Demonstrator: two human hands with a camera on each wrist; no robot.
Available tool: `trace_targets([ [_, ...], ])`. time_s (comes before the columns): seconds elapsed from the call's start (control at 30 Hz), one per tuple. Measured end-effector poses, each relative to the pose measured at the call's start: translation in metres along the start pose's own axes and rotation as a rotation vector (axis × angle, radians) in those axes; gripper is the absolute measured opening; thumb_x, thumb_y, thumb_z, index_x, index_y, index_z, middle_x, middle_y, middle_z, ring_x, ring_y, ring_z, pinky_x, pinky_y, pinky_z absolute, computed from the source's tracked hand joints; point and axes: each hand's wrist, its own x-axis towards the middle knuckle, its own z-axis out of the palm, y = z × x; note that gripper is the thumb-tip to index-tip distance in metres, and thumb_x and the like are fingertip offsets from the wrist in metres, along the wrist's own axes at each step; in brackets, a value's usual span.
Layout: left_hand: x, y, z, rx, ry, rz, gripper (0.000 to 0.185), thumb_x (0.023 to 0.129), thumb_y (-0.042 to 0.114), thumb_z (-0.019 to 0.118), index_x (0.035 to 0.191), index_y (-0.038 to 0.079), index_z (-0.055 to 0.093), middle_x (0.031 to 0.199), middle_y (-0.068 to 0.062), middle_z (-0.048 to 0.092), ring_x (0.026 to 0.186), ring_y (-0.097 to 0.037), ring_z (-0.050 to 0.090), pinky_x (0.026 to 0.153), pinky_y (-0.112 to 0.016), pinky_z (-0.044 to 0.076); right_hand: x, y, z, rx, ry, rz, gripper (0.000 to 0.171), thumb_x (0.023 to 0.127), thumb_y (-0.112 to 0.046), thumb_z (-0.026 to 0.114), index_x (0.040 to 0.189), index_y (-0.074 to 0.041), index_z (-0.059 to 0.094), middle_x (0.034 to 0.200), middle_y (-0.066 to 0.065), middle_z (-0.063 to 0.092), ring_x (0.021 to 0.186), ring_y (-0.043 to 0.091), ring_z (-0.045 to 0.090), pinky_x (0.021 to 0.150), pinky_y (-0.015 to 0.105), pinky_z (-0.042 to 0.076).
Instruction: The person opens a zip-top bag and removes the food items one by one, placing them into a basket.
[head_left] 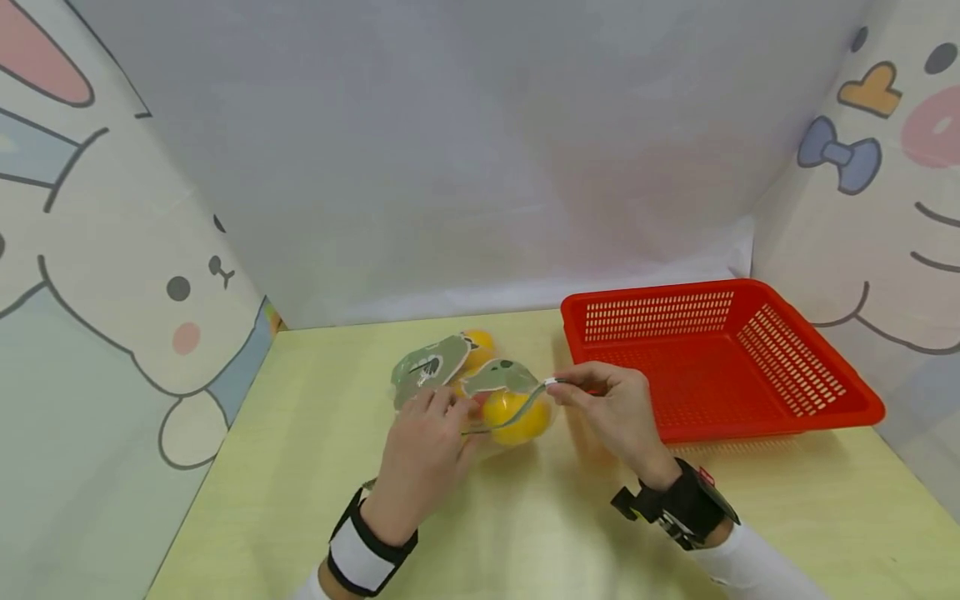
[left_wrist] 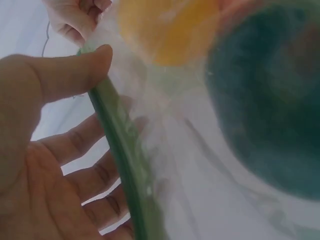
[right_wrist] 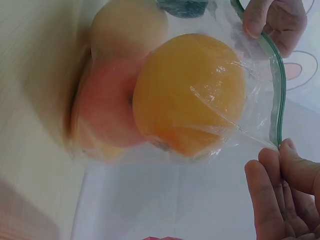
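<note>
Both hands work a clear zip bag of fruit lying mid-worktop, just left of the red basket. Left hand pinches the green zip strip between thumb and fingers, grip clamped on it. Right hand pinches the strip's other end, grip likewise clamped. Inside the bag: an orange, a reddish fruit, a paler one behind. Basket sits against the right wall.

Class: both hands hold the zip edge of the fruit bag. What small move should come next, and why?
Probably pull the hands apart: the left hand and right hand each pinch the bag's green zip strip, with the orange inside.
</note>
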Motion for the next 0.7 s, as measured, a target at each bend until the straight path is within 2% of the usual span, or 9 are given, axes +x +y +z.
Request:
trace_targets([
  [0.2, 0.016, 0.020, 0.012, -0.076, -0.011, 0.066, 0.033, 0.091, 0.036, 0.084, 0.110, 0.011, 0.075, 0.098, -0.004, 0.072, 0.092, -0.022, 0.068, 0.082, -0.032, 0.061, -0.001, -0.002, -0.001, 0.059, -0.062, -0.003, 0.011, 0.090, 0.001, 0.079, 0.100, 0.005, 0.080, 0.096, 0.024, 0.080, 0.077, 0.001, 0.076, 0.076, 0.020, 0.063],
  [0.4, 0.034, 0.031, 0.021, -0.142, -0.032, 0.086, 0.030, 0.093, 0.028, 0.082, 0.114, 0.009, 0.075, 0.104, -0.005, 0.074, 0.096, -0.021, 0.071, 0.088, -0.030, 0.064, -0.003, -0.002, -0.001, 0.060, -0.079, -0.046, 0.012, 0.091, 0.007, 0.075, 0.102, 0.009, 0.079, 0.096, 0.026, 0.080, 0.077, -0.001, 0.076, 0.076, 0.020, 0.063],
  [0.6, 0.049, 0.040, 0.023, -0.250, -0.019, 0.084, 0.022, 0.095, 0.027, 0.078, 0.107, 0.008, 0.077, 0.092, -0.002, 0.071, 0.080, -0.015, 0.066, 0.074, -0.024, 0.059, -0.003, 0.000, 0.000, 0.064, -0.068, -0.047, 0.010, 0.090, 0.007, 0.076, 0.099, 0.008, 0.079, 0.093, 0.026, 0.080, 0.077, -0.002, 0.076, 0.074, 0.021, 0.063],
  [0.7, 0.053, 0.043, 0.022, -0.254, -0.007, 0.082, 0.021, 0.095, 0.027, 0.077, 0.104, 0.008, 0.077, 0.087, -0.002, 0.070, 0.073, -0.012, 0.064, 0.067, -0.022, 0.056, -0.003, 0.000, 0.000, 0.071, -0.071, -0.058, 0.010, 0.089, 0.007, 0.076, 0.098, 0.008, 0.079, 0.093, 0.026, 0.080, 0.078, -0.003, 0.076, 0.073, 0.022, 0.064],
])
